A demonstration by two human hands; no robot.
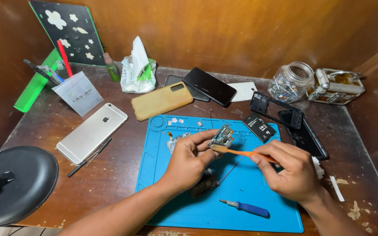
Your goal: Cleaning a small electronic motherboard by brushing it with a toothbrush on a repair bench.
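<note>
A small phone circuit board (222, 137) is held up above the blue work mat (189, 209), pinched at its lower edge between the thumb and fingertips of the left hand (189, 159). The board sits at the tips of that hand, tilted, its component side turned toward the right. The right hand (292, 168) is closed around the orange handle of a brush (241, 152), gripped like a pen; the pale brush head touches the bottom edge of the board, just beside the left thumb. The 2 hands are near each other, joined only by the brush.

Under the left hand lies a dark phone part (204, 185) on the mat, with thin tweezers (230, 171) just beside it. A blue-handled screwdriver (248, 208) lies nearer the front edge of the mat. A black flat component (259, 126) rests at the mat's far right corner, and another small board piece (176, 140) lies left of the held board.

On the wooden bench (110, 175) around the mat: a silver phone (92, 132) face down, a phone in a tan case (162, 100), a black phone (209, 85), a dismantled phone frame (276, 107), a glass jar (292, 81) of small parts, a clear tool holder (77, 92), and a black round stand base (18, 183) at the left.
</note>
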